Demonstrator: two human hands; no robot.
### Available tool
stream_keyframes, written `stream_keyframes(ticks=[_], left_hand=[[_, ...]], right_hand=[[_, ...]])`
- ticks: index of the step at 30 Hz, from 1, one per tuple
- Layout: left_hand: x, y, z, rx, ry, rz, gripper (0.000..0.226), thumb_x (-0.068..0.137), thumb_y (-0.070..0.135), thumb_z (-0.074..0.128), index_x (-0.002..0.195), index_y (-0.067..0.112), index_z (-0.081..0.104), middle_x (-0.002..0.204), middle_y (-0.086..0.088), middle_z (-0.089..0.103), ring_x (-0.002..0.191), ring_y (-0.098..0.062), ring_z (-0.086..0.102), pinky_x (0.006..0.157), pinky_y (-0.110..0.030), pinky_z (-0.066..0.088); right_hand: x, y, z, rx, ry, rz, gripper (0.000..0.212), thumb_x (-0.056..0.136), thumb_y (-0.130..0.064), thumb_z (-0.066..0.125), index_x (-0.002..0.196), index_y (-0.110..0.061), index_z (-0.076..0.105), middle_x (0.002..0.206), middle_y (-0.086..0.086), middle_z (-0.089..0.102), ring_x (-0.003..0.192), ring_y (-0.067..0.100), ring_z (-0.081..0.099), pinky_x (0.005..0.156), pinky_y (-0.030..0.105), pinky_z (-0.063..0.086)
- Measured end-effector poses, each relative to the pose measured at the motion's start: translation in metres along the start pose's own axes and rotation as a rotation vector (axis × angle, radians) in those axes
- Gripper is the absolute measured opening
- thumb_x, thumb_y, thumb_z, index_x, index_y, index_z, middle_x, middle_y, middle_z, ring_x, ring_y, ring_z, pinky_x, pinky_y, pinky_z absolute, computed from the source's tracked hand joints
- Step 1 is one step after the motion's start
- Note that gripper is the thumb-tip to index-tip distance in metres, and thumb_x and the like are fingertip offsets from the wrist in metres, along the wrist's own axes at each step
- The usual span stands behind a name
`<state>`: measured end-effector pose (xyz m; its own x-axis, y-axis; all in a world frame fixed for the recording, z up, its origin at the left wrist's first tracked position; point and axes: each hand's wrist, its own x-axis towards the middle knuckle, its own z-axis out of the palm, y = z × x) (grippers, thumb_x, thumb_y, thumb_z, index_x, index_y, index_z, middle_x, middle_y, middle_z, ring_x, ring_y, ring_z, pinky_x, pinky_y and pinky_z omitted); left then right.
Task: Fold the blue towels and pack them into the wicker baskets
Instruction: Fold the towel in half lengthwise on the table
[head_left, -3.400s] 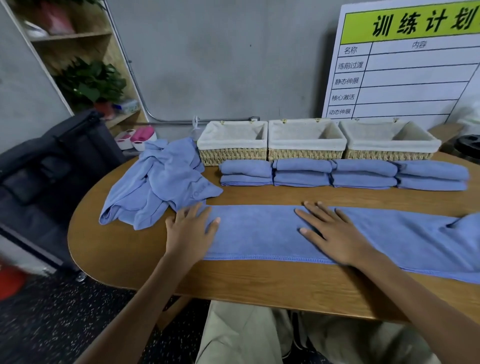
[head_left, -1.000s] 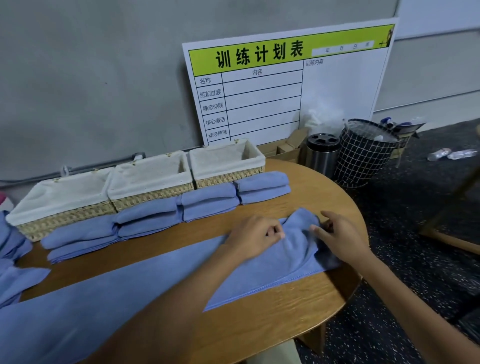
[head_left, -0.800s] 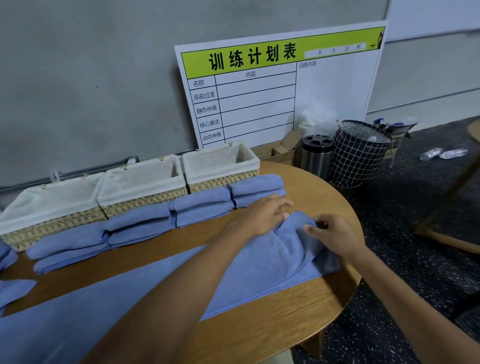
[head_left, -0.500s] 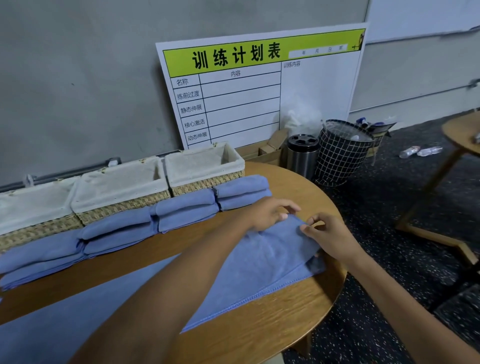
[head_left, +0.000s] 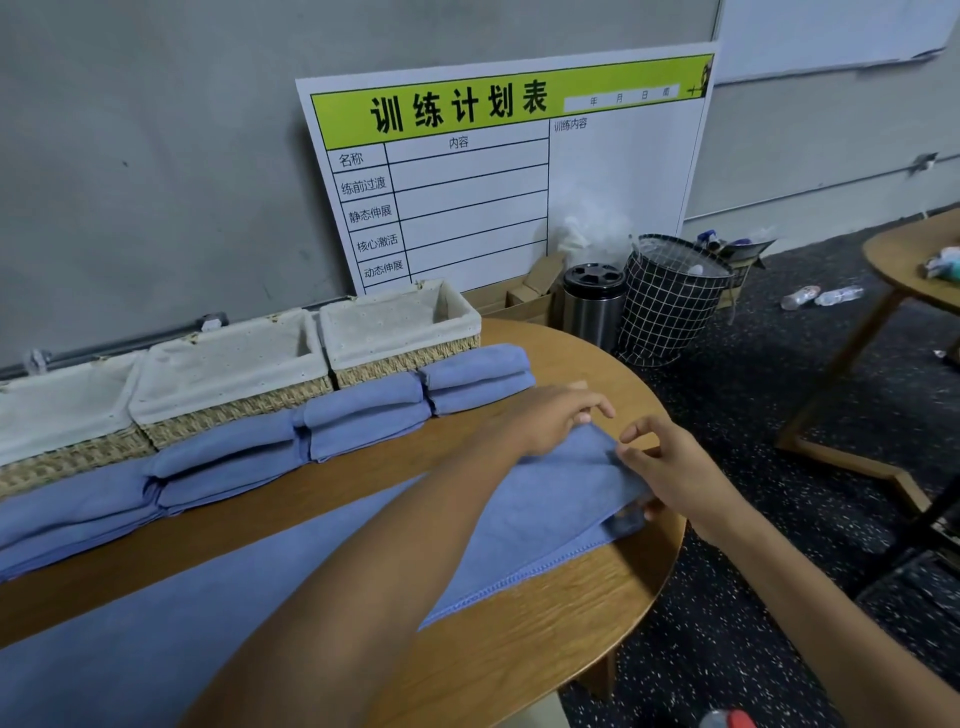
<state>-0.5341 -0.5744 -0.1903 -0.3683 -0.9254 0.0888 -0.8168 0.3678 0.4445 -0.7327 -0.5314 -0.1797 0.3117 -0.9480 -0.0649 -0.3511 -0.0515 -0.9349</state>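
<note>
Both hands now at towel (head_left: 545, 499) end.

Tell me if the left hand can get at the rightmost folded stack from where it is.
Probably yes. The left hand rests on the long towel just in front of the rightmost folded stack, with only bare table between them.
</note>
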Motion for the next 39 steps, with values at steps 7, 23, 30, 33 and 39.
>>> stream_keyframes(ticks=[7,23,30,33,39], left_hand=[[-0.014,0.009,0.025,0.166,0.135,-0.011,0.030,0.104,0.014,0.050,0.129,0.028,0.060,0.120,0.001,0.054,0.114,-0.019,0.051,0.093,-0.042,0.034],[-0.003,0.025,0.018,-0.010,0.362,-0.205,0.010,0.107,0.024,0.044,0.098,0.020,0.045,0.070,0.009,0.051,0.072,-0.022,0.056,0.060,-0.041,0.041],[-0.005,0.019,0.016,-0.073,0.415,-0.240,0.015,0.106,0.035,0.045,0.108,0.021,0.051,0.060,0.008,0.044,0.063,-0.019,0.050,0.054,-0.035,0.029],[-0.001,0.014,0.024,-0.183,0.446,-0.237,0.013,0.103,0.034,0.052,0.107,0.023,0.056,0.061,0.013,0.048,0.058,-0.005,0.046,0.054,-0.030,0.029],[0.002,0.008,0.022,-0.399,0.409,-0.213,0.012,0.098,0.031,0.063,0.107,0.024,0.062,0.087,0.006,0.071,0.082,-0.008,0.063,0.073,-0.033,0.048]], right_hand=[[-0.007,0.013,-0.010,-0.299,-0.034,-0.051,0.012,0.098,-0.015,0.058,0.105,-0.019,0.049,0.064,0.008,0.064,0.045,0.018,0.063,0.042,0.027,0.044],[0.008,0.025,0.017,-0.748,0.100,-0.099,0.038,0.094,-0.057,0.054,0.096,-0.019,0.053,0.099,-0.002,0.052,0.081,0.022,0.058,0.062,0.034,0.039],[0.020,0.027,0.005,-0.391,0.046,-0.084,0.043,0.093,-0.037,0.066,0.066,-0.015,0.039,0.058,-0.005,0.037,0.052,0.011,0.034,0.051,0.027,0.027],[0.015,0.024,-0.001,-0.202,0.009,-0.103,0.032,0.093,-0.026,0.068,0.072,-0.009,0.051,0.055,-0.007,0.052,0.046,0.003,0.046,0.048,0.016,0.032],[0.010,0.032,-0.004,-0.174,0.010,-0.102,0.014,0.091,-0.023,0.070,0.085,-0.011,0.067,0.069,-0.005,0.074,0.065,0.003,0.068,0.060,0.020,0.046]])
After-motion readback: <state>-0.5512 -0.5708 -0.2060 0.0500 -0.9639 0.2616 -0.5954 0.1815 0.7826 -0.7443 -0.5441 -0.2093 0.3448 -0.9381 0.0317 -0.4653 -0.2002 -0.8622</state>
